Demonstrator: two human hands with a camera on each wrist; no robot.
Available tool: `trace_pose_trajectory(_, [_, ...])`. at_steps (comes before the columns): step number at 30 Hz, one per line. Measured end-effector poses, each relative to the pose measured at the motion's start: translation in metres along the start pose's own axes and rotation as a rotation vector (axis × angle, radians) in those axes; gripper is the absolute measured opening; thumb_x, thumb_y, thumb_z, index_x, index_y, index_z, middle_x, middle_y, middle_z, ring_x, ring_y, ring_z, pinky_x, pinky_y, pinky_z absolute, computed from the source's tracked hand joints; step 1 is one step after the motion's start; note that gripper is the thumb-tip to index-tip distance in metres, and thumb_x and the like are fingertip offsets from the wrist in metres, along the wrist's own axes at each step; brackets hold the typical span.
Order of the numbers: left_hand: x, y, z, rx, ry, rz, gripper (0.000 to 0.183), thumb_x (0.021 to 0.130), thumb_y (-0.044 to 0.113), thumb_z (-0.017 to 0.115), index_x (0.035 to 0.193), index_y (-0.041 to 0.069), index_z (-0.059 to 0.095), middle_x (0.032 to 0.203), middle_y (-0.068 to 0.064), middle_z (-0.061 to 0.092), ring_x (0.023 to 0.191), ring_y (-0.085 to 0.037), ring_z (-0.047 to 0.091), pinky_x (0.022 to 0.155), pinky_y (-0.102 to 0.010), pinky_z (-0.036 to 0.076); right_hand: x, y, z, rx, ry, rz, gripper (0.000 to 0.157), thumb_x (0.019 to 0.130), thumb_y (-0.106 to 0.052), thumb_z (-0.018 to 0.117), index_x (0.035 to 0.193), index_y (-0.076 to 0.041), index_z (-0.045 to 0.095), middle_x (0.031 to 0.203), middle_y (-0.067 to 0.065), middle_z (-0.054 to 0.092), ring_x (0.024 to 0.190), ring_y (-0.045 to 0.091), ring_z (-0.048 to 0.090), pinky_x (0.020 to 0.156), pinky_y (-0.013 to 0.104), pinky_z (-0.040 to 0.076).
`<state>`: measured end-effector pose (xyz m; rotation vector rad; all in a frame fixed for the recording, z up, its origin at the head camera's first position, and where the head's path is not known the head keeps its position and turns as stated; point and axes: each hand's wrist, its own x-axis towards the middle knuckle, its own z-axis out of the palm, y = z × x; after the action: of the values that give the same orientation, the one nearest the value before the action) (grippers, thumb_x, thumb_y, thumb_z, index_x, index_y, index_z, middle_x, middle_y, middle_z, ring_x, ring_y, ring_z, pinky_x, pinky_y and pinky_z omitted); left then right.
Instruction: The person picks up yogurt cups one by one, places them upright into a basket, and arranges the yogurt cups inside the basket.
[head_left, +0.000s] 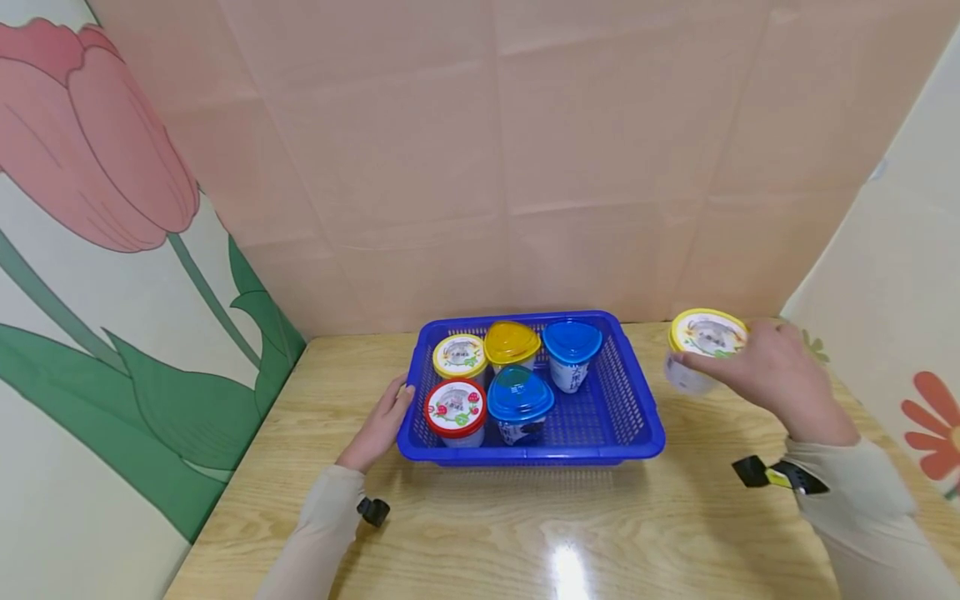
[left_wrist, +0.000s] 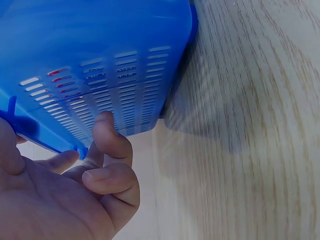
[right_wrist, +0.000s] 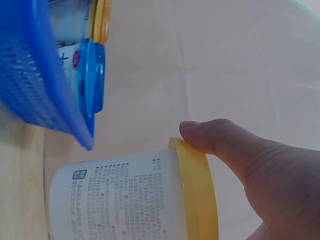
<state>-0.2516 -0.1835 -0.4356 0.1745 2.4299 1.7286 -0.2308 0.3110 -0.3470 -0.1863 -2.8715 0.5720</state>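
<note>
My right hand [head_left: 787, 375] grips a white plastic cup [right_wrist: 120, 200] by its round yellow-rimmed lid [head_left: 708, 333], to the right of a blue plastic basket [head_left: 585, 452]. Printed text covers the cup's side in the right wrist view. At the basket's left edge, my left hand [head_left: 382, 421] holds the rim, and its lower fingers [left_wrist: 112, 142] curl beside the slotted wall. Inside the basket stand a red-lidded cup [head_left: 455, 408], a round yellow-lidded cup [head_left: 460, 357], a domed yellow-lidded cup [head_left: 512, 342] and two blue-lidded cups [head_left: 572, 342].
The basket rests on a light wood table [head_left: 480, 525]. Behind it rises a pinkish wall covering [head_left: 480, 167]. Side panels stand left and right, the left one with a large tulip picture [head_left: 90, 133], the right with a red flower [head_left: 933, 425].
</note>
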Motion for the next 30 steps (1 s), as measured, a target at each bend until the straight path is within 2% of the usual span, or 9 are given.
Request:
trace_pose_trajectory(4, [0.0, 0.001, 0.0, 0.002, -0.006, -0.009, 0.047, 0.102, 0.034, 0.034, 0.146, 0.017, 0.03, 0.12, -0.02, 0.059, 0.093, -0.023, 0.065, 0.078, -0.035, 0.052, -0.003, -0.006, -0.005, -0.004, -0.009, -0.005, 0.109, 0.062, -0.078, 0.063, 0.109, 0.019, 0.044, 0.1, 0.035, 0.042, 0.077, 0.041, 0.046, 0.044, 0.036, 0.037])
trace_pose_trajectory(9, [0.004, -0.006, -0.001, -0.015, -0.001, -0.018, 0.047, 0.102, 0.036, 0.035, 0.145, 0.019, 0.031, 0.12, -0.02, 0.058, 0.092, -0.024, 0.065, 0.077, -0.035, 0.052, -0.007, -0.015, -0.011, 0.008, -0.022, -0.032, 0.108, 0.064, -0.077, 0.062, 0.115, 0.016, 0.042, 0.1, 0.034, 0.043, 0.082, 0.042, 0.043, 0.046, 0.036, 0.036])
trace_pose_trajectory(13, [0.011, -0.019, 0.0, -0.028, 0.024, -0.014, 0.046, 0.101, 0.04, 0.035, 0.144, 0.023, 0.033, 0.118, -0.019, 0.059, 0.091, -0.024, 0.065, 0.076, -0.036, 0.053, -0.01, -0.023, -0.015, 0.021, -0.021, -0.073, 0.1, 0.066, -0.076, 0.063, 0.113, 0.011, 0.046, 0.096, 0.028, 0.047, 0.081, 0.038, 0.044, 0.047, 0.032, 0.033])
trace_pose_trajectory(17, [0.014, -0.028, 0.003, 0.012, 0.053, -0.013, 0.045, 0.1, 0.047, 0.034, 0.142, 0.03, 0.034, 0.12, -0.014, 0.059, 0.092, -0.022, 0.064, 0.077, -0.036, 0.052, -0.014, -0.031, -0.02, 0.031, -0.012, -0.115, 0.091, 0.066, -0.073, 0.065, 0.106, 0.007, 0.051, 0.091, 0.022, 0.05, 0.077, 0.034, 0.046, 0.047, 0.031, 0.033])
trace_pose_trajectory(22, [0.014, -0.029, 0.004, 0.032, 0.061, -0.015, 0.046, 0.098, 0.052, 0.033, 0.141, 0.034, 0.034, 0.122, -0.011, 0.058, 0.095, -0.022, 0.063, 0.081, -0.037, 0.051, -0.014, -0.039, -0.025, 0.043, -0.01, -0.164, 0.081, 0.067, -0.071, 0.066, 0.103, 0.002, 0.056, 0.085, 0.016, 0.055, 0.072, 0.03, 0.049, 0.049, 0.031, 0.034])
trace_pose_trajectory(30, [0.012, -0.026, 0.002, 0.042, 0.042, -0.016, 0.049, 0.099, 0.049, 0.032, 0.143, 0.029, 0.032, 0.126, -0.013, 0.056, 0.101, -0.023, 0.062, 0.09, -0.04, 0.046, -0.01, -0.053, -0.02, 0.11, -0.075, -0.207, 0.077, 0.067, -0.068, 0.069, 0.102, -0.001, 0.057, 0.082, 0.012, 0.059, 0.066, 0.024, 0.051, 0.05, 0.031, 0.038])
